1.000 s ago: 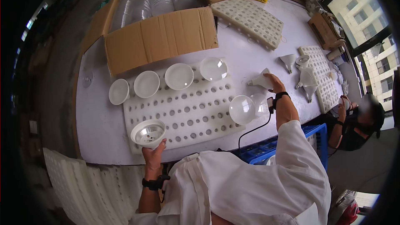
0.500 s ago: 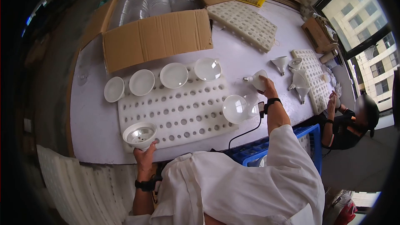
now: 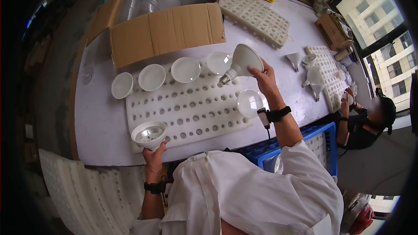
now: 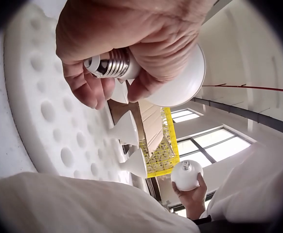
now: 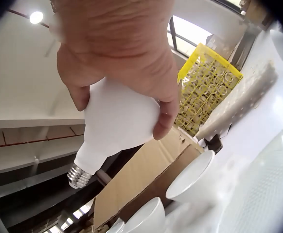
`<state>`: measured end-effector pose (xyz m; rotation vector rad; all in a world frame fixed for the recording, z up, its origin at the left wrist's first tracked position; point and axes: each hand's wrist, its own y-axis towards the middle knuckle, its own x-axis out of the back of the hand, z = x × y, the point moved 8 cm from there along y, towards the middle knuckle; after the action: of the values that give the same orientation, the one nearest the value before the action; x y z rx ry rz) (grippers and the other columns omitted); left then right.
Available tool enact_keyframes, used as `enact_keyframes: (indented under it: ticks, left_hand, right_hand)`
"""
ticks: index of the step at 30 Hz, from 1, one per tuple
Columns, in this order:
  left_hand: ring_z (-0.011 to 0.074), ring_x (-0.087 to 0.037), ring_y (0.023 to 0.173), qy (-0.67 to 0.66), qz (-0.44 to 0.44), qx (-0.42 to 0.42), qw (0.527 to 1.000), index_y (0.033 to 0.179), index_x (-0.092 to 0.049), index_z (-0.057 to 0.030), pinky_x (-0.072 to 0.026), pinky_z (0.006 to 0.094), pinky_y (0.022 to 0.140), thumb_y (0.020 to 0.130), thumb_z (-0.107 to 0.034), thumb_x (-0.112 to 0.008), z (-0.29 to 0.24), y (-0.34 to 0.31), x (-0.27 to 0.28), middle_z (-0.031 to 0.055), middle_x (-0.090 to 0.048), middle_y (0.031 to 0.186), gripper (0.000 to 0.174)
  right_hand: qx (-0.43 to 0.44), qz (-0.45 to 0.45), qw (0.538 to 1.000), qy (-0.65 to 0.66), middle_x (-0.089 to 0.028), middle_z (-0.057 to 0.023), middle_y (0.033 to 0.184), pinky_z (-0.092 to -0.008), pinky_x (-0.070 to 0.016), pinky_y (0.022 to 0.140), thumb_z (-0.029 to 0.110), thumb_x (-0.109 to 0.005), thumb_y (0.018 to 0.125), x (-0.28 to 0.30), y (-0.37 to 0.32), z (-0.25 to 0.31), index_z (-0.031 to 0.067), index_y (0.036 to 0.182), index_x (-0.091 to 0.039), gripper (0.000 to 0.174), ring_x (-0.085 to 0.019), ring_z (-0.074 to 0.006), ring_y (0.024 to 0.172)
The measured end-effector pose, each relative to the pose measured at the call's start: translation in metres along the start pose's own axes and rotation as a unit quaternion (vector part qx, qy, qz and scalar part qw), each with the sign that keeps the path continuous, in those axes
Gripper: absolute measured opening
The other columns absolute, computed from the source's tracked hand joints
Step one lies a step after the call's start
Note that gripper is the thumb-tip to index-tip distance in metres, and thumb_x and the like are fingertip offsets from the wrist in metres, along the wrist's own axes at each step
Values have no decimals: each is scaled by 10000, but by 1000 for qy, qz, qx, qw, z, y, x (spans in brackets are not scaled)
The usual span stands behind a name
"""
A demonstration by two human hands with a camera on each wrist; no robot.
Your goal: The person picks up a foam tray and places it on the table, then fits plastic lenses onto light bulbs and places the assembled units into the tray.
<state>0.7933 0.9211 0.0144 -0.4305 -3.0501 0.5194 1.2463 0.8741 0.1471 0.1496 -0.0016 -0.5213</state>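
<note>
Closer to the cardboard box (image 3: 167, 34) than before, white bulb (image 3: 244, 60); wide end pinched by right hand (image 3: 267, 81).

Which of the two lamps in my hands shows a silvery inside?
The lamp in your left hand: its silvery bowl is visible from above. The other lamp, in your right hand, shows its white outer side.
</note>
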Motion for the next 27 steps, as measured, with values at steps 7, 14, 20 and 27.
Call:
enact_keyframes:
  ticks: [7, 14, 20, 27]
  left_hand:
    - [249, -643, 910, -21, -23, -8, 999, 1123, -560, 61, -519, 291, 668, 789, -6, -590, -1, -22, 30, 138, -632, 1044, 342]
    - [244, -642, 909, -65, -110, 12, 992, 1130, -558, 74, -516, 287, 679, 787, -7, -595, 13, -64, 90, 142, -636, 1035, 355]
    - [233, -641, 912, -68, -155, 0, 986, 1111, -566, 76, -514, 283, 689, 791, -5, -568, 14, -84, 122, 142, -634, 1046, 330]
    - [250, -626, 940, -50, -108, -35, 992, 1141, -545, 83, -503, 290, 711, 794, -4, -545, 7, -64, 116, 172, -613, 1089, 357]
  right_hand:
    - [-120, 137, 980, -80, -574, -142, 1197, -290, -487, 856, 193, -719, 764, -188, -34, -17, 29, 1337, -432, 662, -573, -162, 1016]
    - [128, 198, 952, -194, -425, -285, 1300, -420, -413, 972, 261, -719, 720, -327, -35, -55, 52, 1317, -456, 685, -460, -388, 1181]
    - [318, 257, 823, -395, -344, -242, 1366, -500, -357, 975, 214, -703, 701, -414, -64, -76, 175, 1313, -451, 663, -337, -404, 1258]
    - [249, 330, 788, -457, -197, -223, 1446, -558, -285, 1018, 263, -746, 658, -414, -89, -67, 181, 1360, -406, 784, -179, -386, 1351]
